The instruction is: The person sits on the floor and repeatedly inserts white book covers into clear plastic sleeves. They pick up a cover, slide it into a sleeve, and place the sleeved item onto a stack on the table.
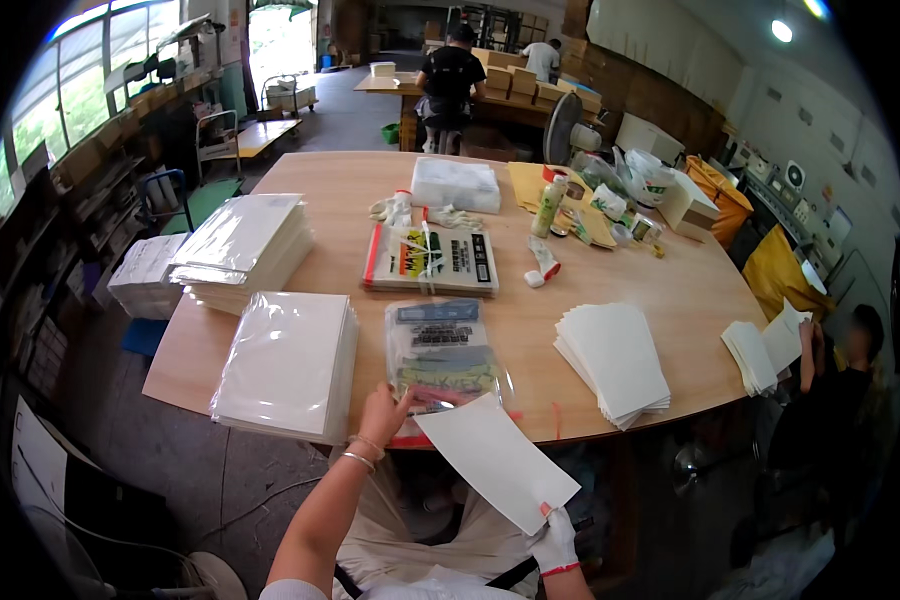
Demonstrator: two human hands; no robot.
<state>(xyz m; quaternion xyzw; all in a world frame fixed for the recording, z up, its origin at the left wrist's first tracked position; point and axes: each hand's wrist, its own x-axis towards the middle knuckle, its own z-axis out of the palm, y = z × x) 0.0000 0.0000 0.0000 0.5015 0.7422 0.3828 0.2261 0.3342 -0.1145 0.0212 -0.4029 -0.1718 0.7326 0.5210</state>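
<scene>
My right hand (555, 541), in a white glove with bare fingertips, pinches the lower corner of a blank white sheet (500, 460). The sheet slants over the table's front edge, its far end by a clear plastic bag (445, 345) with printing and a red strip. My bare left hand (382, 410) rests at the near part of this bag, fingers apart and touching the plastic. Left of it stands a stack of white sheets in clear wrapping (285, 360). To the right lies a fanned pile of white sheets (615, 360).
Behind the bag lies a tied bundle of printed bags (430, 258), with white gloves (395, 208) and a white packet (456, 185) beyond. Another wrapped stack (240, 240) is far left. A spray can (548, 205) and tape stand back right. A seated person (840, 380) handles sheets at right.
</scene>
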